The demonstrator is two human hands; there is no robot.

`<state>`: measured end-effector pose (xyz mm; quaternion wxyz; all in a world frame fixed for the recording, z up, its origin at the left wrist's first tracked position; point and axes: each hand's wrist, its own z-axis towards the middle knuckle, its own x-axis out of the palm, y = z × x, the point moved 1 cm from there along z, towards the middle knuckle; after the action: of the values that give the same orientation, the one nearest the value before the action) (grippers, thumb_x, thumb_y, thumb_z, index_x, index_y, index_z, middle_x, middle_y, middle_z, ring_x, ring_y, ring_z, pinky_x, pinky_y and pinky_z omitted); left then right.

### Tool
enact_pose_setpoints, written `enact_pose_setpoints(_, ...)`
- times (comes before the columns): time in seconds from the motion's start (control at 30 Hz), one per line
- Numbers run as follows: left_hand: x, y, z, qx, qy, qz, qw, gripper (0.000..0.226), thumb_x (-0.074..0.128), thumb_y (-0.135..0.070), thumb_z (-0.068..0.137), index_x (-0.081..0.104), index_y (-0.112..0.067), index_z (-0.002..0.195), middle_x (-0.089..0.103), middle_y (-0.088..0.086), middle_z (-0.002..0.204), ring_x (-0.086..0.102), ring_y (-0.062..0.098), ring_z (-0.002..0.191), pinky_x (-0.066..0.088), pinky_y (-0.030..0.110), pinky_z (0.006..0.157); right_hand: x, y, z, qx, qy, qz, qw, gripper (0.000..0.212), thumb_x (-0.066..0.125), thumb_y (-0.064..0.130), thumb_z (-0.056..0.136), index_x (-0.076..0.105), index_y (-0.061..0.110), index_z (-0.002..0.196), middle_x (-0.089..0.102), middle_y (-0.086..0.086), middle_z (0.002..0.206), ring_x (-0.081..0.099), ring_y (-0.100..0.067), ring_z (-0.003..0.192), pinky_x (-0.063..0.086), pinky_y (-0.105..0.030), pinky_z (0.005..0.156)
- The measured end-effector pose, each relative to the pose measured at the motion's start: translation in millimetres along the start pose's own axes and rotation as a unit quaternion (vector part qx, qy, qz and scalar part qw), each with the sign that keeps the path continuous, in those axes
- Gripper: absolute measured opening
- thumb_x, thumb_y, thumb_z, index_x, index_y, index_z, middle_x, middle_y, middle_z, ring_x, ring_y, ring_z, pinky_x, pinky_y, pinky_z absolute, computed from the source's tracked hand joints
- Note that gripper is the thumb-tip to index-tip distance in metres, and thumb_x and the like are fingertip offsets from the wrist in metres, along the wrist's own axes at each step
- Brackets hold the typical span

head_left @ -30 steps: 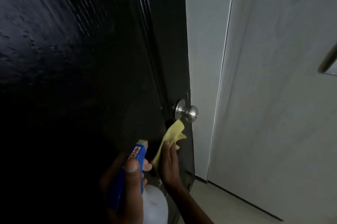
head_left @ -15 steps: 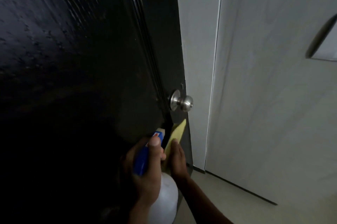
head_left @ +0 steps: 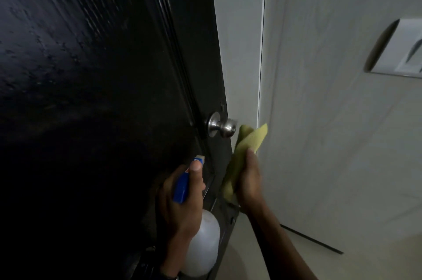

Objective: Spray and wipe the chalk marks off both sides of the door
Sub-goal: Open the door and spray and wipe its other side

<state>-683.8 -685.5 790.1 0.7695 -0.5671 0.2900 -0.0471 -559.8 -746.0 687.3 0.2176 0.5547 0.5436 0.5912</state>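
Now left hand (head_left: 180, 200) grips spray bottle (head_left: 201, 245); right hand (head_left: 247, 185) clutches yellow cloth (head_left: 242, 156) beside knob (head_left: 222, 127).

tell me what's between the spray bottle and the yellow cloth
In the head view, only the dark door's edge lies between the spray bottle and the cloth.

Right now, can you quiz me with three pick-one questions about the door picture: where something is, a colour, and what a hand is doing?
1. Where is the cloth?
A. right of the knob
B. on the floor
C. above the door

2. What colour is the cloth?
A. red
B. yellow
C. white

3. What is the left hand doing?
A. hanging empty
B. turning the knob
C. holding the bottle

Answers: 1 A, it sticks up beside the knob in the right hand. 2 B, it looks yellow. 3 C, fingers wrap the bottle's neck.
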Motion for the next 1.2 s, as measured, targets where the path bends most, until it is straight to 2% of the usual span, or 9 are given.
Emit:
enact_pose_setpoints(0.13,-6,8,-4,0.060,-0.019,0.004,0.998,0.084,0.021,-0.099,0.072,0.065,-0.028,0.070,0.069,-0.010,0.066,0.067,0.003,0.067,0.047,0.021,0.058,40,55,55,-0.212,0.022,-0.187,0.959,0.050,0.028,0.049,0.107,0.055,0.009,0.121,0.065,-0.013,0.107,0.065,-0.022,0.094,0.055,-0.034,0.080)
enact_pose_setpoints(0.2,-7,13,-5,0.062,-0.020,-0.014,0.998,0.083,0.024,-0.097,0.074,0.065,-0.025,0.070,0.070,-0.010,0.068,0.068,0.006,0.066,0.049,0.016,0.056,61,65,94,-0.236,0.052,-0.333,0.911,0.059,0.024,0.055,0.105,0.045,0.012,0.140,0.062,-0.016,0.127,0.062,-0.031,0.111,0.051,-0.045,0.094)
enact_pose_setpoints(0.3,-14,22,-6,0.046,-0.030,-0.028,0.998,0.096,0.026,-0.100,0.070,0.069,-0.015,0.078,0.069,-0.006,0.064,0.068,0.005,0.068,0.048,0.011,0.059,70,47,108,-0.230,0.014,-0.443,0.866,0.052,0.026,0.049,0.105,0.055,0.007,0.115,0.066,-0.017,0.101,0.065,-0.034,0.090,0.052,-0.042,0.081)
enact_pose_setpoints(0.5,-7,19,-2,0.019,-0.024,-0.043,0.999,0.093,0.028,-0.101,0.067,0.069,-0.019,0.075,0.070,-0.006,0.066,0.067,0.006,0.067,0.048,0.018,0.059,36,4,79,-0.113,-0.046,-0.204,0.971,0.035,0.035,0.042,0.108,0.055,0.015,0.097,0.060,-0.008,0.088,0.062,-0.023,0.081,0.052,-0.033,0.070)
enact_pose_setpoints(0.63,0,8,6,0.048,-0.015,-0.037,0.998,0.085,0.026,-0.098,0.073,0.067,-0.024,0.069,0.070,-0.007,0.066,0.067,0.008,0.066,0.050,0.029,0.061,-3,-7,55,0.036,-0.062,-0.100,0.992,0.033,0.040,0.040,0.107,0.061,0.017,0.097,0.063,-0.011,0.100,0.061,-0.024,0.091,0.051,-0.038,0.075)
enact_pose_setpoints(0.73,6,2,13,0.051,-0.018,-0.046,0.997,0.093,0.025,-0.100,0.070,0.068,-0.018,0.073,0.069,-0.006,0.064,0.067,0.006,0.065,0.048,0.022,0.061,-6,21,59,-0.044,-0.059,-0.041,0.996,0.028,0.037,0.039,0.108,0.061,0.025,0.101,0.065,-0.005,0.104,0.062,-0.022,0.096,0.052,-0.039,0.082)
enact_pose_setpoints(0.97,23,-10,20,0.010,-0.025,-0.032,0.999,0.092,0.019,-0.107,0.056,0.058,-0.024,0.059,0.059,-0.004,0.050,0.062,0.007,0.054,0.045,0.020,0.054,51,28,89,-0.262,0.040,-0.287,0.921,0.035,0.036,0.037,0.108,0.062,0.013,0.107,0.064,0.003,0.089,0.059,-0.001,0.079,0.045,-0.019,0.070)
enact_pose_setpoints(1.13,27,3,19,0.017,-0.026,0.024,0.999,0.083,0.024,-0.103,0.064,0.063,-0.030,0.063,0.067,-0.009,0.063,0.064,0.005,0.063,0.052,0.035,0.062,17,17,54,-0.119,-0.049,-0.087,0.988,0.041,0.038,0.042,0.107,0.062,0.015,0.085,0.062,-0.007,0.074,0.058,-0.011,0.068,0.050,-0.040,0.064)
enact_pose_setpoints(1.2,26,6,19,0.001,-0.029,0.031,0.999,0.090,0.022,-0.105,0.062,0.064,-0.025,0.064,0.067,-0.005,0.061,0.065,0.007,0.061,0.054,0.032,0.062,12,29,38,-0.172,-0.036,-0.080,0.981,0.040,0.037,0.037,0.107,0.056,0.017,0.079,0.053,0.003,0.065,0.050,-0.008,0.060,0.043,-0.030,0.056)
